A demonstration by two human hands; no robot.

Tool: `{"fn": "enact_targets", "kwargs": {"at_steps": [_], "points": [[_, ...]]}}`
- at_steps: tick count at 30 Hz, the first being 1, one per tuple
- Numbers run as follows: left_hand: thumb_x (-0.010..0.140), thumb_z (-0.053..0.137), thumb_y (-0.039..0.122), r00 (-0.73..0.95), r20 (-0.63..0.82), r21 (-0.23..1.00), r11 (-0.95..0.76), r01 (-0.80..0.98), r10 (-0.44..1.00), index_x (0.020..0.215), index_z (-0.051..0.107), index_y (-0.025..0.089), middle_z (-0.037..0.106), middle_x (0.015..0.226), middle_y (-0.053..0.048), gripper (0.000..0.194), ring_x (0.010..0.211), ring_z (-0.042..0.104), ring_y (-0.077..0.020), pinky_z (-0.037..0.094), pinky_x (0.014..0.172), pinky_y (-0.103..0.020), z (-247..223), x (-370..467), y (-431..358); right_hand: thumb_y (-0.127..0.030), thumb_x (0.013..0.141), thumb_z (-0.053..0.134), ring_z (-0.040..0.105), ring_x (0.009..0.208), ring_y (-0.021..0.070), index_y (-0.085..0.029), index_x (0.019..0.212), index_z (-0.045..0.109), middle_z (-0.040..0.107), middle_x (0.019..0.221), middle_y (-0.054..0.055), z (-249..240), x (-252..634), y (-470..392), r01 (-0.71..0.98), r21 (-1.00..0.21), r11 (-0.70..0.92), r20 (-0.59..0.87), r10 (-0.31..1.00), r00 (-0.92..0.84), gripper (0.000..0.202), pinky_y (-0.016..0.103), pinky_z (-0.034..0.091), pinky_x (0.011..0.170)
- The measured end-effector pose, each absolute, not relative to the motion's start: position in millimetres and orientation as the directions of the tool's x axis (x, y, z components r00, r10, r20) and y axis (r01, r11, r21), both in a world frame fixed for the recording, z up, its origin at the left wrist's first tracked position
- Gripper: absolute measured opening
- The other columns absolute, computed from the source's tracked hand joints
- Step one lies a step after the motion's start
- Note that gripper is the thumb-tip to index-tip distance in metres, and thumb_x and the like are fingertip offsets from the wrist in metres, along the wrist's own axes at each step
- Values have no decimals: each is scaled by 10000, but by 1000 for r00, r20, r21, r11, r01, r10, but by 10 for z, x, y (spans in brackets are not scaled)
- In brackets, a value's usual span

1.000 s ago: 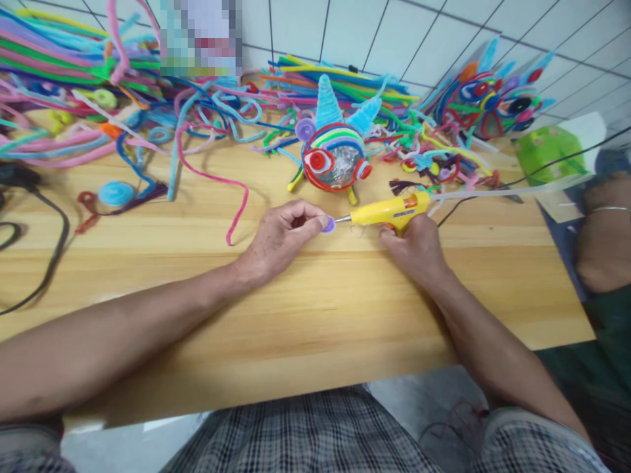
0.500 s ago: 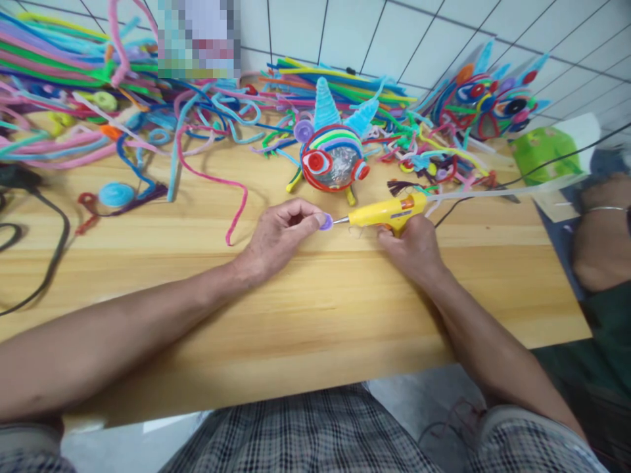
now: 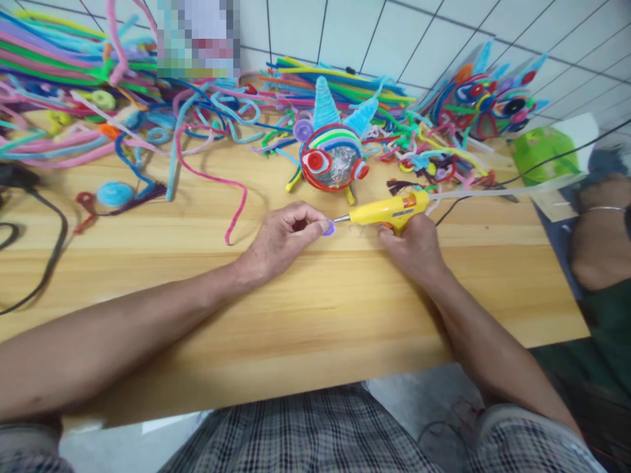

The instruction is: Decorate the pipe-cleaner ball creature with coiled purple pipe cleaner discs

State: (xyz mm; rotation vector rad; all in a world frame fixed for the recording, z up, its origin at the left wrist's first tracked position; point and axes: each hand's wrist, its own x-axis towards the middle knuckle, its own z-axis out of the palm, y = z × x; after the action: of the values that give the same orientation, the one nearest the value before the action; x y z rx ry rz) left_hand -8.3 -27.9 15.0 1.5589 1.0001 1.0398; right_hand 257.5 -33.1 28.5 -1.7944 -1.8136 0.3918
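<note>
Between thumb and finger, my left hand [image 3: 288, 240] pinches a small purple coil of pipe cleaner [image 3: 328, 228]. My right hand [image 3: 414, 246] is wrapped round the handle of a yellow hot glue gun [image 3: 387, 210], whose metal nozzle points left at the coil's upper edge. A clear glue stick trails from the gun's back end. Just beyond both hands stands a round figure [image 3: 338, 161] with a clear shiny body, striped pipe cleaner bands, blue horns, red eyes, yellow feet and one purple coiled ear on its left side.
Pipe cleaners [image 3: 54, 59] in many colours are heaped along the wall. A blue coil [image 3: 115, 194] and a pink pipe cleaner [image 3: 236, 217] lie on the wooden table. More decorated figures [image 3: 488, 98] stand at back right, near a green packet [image 3: 545, 154]. A black cable [image 3: 59, 223] lies left; another person's arm [image 3: 601, 230] rests right.
The glue gun's nozzle has shifted slightly up, from the coil's middle to its upper edge. The purple coil has moved a little right and down in my left hand.
</note>
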Motion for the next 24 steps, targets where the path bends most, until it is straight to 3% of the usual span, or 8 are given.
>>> {"fn": "enact_targets", "kwargs": {"at_steps": [9,18,24], "points": [[928,742,304,304,165,973,-206,108,938,866,793,197,799,863,-31,133,807,693,-162,535,776,-291,144,-81,-278,-236,744,623,717,666,271,-237,681,633,705,635,31,281,2581,-322,823,-557,106,191,982,3,64,399,605,691],[925,759,379,264,110,987,-137,88,958,876,801,199,796,851,-33,191,786,679,-164,528,750,-292,165,-91,-272,-217,755,647,742,777,308,-219,744,686,723,687,48,271,2621,-337,813,-577,77,170,985,27,40,412,607,744],[912,779,421,251,41,996,-60,67,967,891,799,199,821,904,-52,224,845,713,-189,555,792,-310,206,-96,-256,-285,813,681,662,721,229,-226,776,654,688,700,20,318,2600,-361,744,-667,39,156,984,88,75,369,582,731]]}}
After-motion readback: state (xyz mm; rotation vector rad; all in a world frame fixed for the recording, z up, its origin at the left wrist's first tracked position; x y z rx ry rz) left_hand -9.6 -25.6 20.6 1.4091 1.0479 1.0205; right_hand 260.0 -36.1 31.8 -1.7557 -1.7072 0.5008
